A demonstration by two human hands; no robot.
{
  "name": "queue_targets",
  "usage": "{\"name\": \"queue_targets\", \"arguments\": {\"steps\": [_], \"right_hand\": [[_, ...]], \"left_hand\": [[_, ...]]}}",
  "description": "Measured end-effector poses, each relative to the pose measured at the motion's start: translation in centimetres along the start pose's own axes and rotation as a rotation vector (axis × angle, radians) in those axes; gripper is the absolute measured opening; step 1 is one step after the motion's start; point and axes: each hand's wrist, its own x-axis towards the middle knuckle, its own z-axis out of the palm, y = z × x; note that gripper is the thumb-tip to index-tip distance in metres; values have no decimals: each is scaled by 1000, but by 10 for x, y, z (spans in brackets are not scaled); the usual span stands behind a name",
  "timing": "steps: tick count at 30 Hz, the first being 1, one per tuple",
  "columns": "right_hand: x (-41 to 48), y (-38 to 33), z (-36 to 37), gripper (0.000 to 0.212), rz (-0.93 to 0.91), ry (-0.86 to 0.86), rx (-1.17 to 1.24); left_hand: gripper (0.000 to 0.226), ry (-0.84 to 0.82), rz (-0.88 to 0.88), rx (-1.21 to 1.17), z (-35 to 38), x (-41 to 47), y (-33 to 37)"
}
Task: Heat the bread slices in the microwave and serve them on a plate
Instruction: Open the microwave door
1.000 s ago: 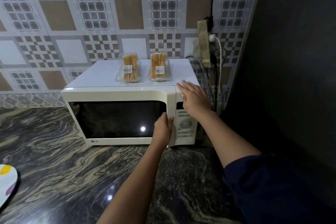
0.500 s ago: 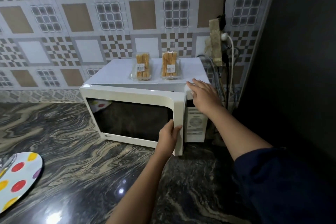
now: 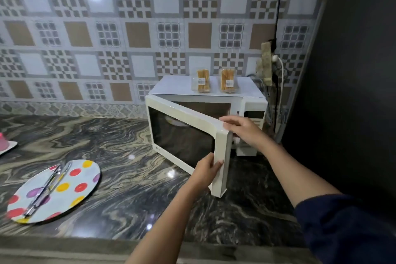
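Left hand [image 3: 206,174]: grasping the free vertical edge of the microwave door [image 3: 182,137] low down, fingers curled round it

Right hand [image 3: 243,129]: grasping the same door at its upper free corner, fingers laid over the top edge. A dark sleeve [image 3: 342,231] covers the arm above the forearm

Door: partly open, hinged at its left side. The cavity behind it is partly exposed; its contents cannot be made out

Microwave [image 3: 171,89]: white, standing at the back right corner of the tabletop [image 3: 128,135], against the tiled wall [image 3: 128,28]

Bread: two clear packs of slices, the left pack [image 3: 203,81] and the right pack [image 3: 228,80], side by side on the microwave's top near its back edge, close but apart

Plate [image 3: 81,180]: spotted, lying toward the front left of the tabletop, well apart from the microwave. Metal tongs [image 3: 49,186] lie across it

White plug [image 3: 275,58]: on the wall just right of the microwave, its cable hanging down
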Motion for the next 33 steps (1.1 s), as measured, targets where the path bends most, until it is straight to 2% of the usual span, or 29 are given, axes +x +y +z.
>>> {"name": "queue_targets", "arguments": {"steps": [3, 5, 8, 11, 13, 15, 17, 21, 25, 33], "right_hand": [[-21, -12, 26, 22, -33, -10, -15], [-34, -24, 46, 18, -52, -37, -3], [-48, -44, 79, 17, -83, -75, 56], [-59, -68, 114, 23, -82, -167, 107], [-62, -84, 138, 30, -117, -200, 40], [-61, -98, 163, 39, -217, -162, -149], [-58, -111, 191, 42, -318, -116, -227], [-49, -129, 249, 35, -346, -31, -153], [-38, -145, 293, 25, -322, 64, -75], [-28, -144, 323, 27, -348, 162, -53]], "left_hand": [[20, 3, -3, 14, -21, -35, -12], [35, 13, -19, -30, -35, -58, -21], [44, 78, -52, -85, -58, -90, -38], [35, 166, -70, -191, -84, -120, -55], [30, 209, -77, -254, -105, -136, -67], [30, 244, -75, -275, -125, -149, -78], [30, 293, -79, -281, -145, -159, -88], [36, 419, -121, -198, -178, -174, -92], [32, 486, -255, -135, -206, -175, -103], [27, 574, -292, -130, -212, -175, -114]]}}
